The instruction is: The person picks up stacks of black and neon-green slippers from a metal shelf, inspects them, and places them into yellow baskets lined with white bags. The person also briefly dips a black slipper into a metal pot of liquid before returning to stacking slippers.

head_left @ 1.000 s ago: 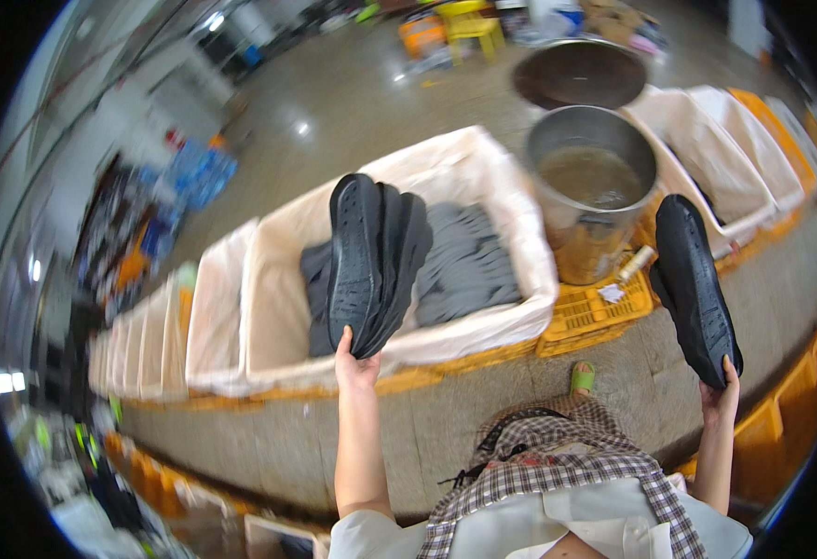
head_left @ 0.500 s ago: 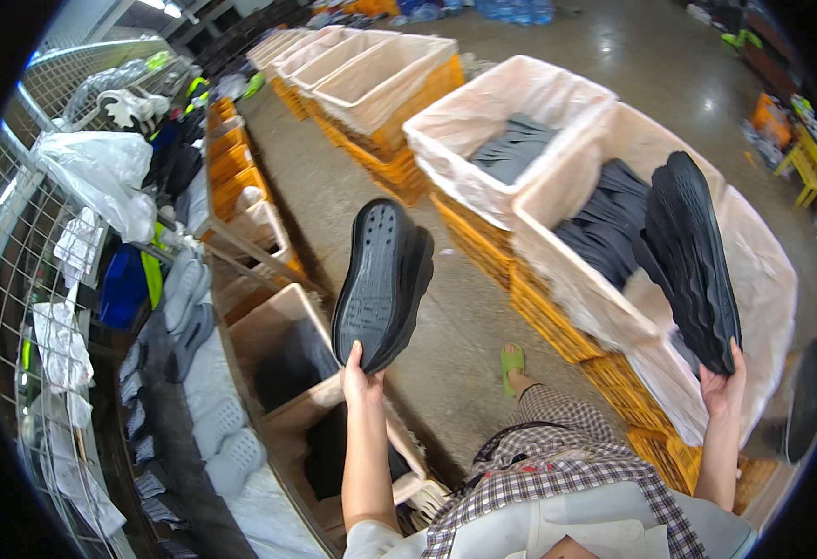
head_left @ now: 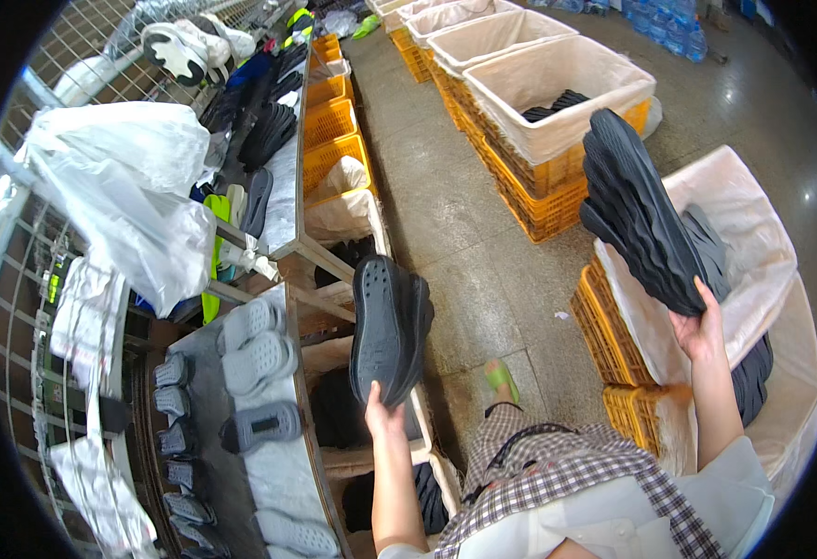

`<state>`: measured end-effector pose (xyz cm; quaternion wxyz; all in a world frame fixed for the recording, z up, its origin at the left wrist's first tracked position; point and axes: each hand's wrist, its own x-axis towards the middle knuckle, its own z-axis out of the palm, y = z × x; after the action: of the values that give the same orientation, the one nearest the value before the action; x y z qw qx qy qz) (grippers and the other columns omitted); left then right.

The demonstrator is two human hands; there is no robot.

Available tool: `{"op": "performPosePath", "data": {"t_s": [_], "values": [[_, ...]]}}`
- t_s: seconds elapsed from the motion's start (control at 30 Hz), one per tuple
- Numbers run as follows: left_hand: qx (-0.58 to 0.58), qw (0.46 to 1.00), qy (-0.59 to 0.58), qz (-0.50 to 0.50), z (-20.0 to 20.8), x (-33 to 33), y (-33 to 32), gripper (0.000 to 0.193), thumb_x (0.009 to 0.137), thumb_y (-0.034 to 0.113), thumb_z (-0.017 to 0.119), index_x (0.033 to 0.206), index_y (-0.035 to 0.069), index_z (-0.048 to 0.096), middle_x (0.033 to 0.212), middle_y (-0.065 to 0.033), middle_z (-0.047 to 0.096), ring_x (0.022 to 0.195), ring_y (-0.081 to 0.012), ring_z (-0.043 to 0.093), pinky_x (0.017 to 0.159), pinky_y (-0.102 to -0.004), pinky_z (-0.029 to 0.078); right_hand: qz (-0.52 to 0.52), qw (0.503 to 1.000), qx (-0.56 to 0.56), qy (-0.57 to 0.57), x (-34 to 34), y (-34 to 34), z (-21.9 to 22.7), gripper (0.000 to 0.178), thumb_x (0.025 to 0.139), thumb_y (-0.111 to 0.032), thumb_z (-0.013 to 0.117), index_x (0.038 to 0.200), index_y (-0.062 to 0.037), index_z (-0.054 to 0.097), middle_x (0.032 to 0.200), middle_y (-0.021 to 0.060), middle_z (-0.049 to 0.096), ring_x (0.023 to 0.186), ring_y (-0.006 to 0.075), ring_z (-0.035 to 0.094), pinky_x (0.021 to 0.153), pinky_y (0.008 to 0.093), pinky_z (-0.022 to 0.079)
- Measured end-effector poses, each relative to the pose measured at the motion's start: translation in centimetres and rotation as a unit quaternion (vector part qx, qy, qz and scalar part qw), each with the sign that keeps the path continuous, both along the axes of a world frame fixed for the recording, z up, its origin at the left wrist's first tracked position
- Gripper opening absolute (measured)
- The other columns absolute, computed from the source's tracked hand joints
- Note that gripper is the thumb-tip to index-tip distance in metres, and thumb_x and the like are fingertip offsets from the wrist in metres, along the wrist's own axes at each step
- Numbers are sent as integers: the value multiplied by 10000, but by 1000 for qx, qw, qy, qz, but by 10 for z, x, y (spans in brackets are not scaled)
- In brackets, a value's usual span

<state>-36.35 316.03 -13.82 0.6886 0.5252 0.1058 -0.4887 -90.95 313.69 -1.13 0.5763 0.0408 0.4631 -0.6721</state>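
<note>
Black soles (head_left: pixel 385 335), stacked, are held just right of the worktable (head_left: pixel 283 477), left hand (head_left: pixel 385 417) pinching their near end; right hand (head_left: pixel 700 328) likewise pinches a second stack (head_left: pixel 637 219), farther right of the worktable. End grip presumably keeps layers aligned.

Nothing in the scene can be read as text or number. The black sole (head_left: pixel 382 326) in the left hand (head_left: pixel 387 418) carries faint marks, too small to make out.

Two hands (head_left: pixel 387 419), two held stacks of black soles (head_left: pixel 382 326) and one green slipper (head_left: pixel 499 376) are in view.
</note>
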Motion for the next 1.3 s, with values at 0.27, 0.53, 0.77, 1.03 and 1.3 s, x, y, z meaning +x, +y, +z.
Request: {"op": "performPosePath", "data": {"t_s": [0.27,0.53,0.77,1.03,1.3], "values": [[-41,989,140,-14,-19,30,-279,493,864,202,635,1255,-47,466,1294,-223,491,1202,-373,464,1024,-491,395,3,1000,1,-28,97,-235,-1,241,840,-255,644,957,-44,645,931,89,688,774,210,677,665,340,586],[-14,994,106,-2,-58,81,-563,360,835,197,682,1102,-17,572,1133,-163,610,1009,-315,600,853,-443,528,8,1000,-15,0,137,-476,-40,270,858,-243,635,1035,-40,619,992,93,682,865,218,672,709,347,589],[-2,995,80,59,-20,94,-812,459,845,193,664,1217,-25,506,1262,-185,531,1136,-349,520,940,-490,468,16,999,34,6,155,-780,-26,357,808,-237,692,1100,-67,577,1050,75,650,915,196,639,765,309,552],[-55,995,50,65,-45,161,-1042,452,887,201,610,1228,-59,469,1233,-203,537,1086,-356,541,954,-484,459,92,995,7,-36,241,-1071,-44,358,818,-227,666,1123,-58,584,1063,71,660,953,217,636,842,341,528],[-47,994,84,42,-51,199,-1340,424,846,200,663,1164,-42,522,1163,-215,580,1014,-370,594,852,-497,533,84,995,52,-15,291,-1345,-30,317,808,-263,675,1065,-90,609,1010,43,677,913,189,642,804,313,523]]}}
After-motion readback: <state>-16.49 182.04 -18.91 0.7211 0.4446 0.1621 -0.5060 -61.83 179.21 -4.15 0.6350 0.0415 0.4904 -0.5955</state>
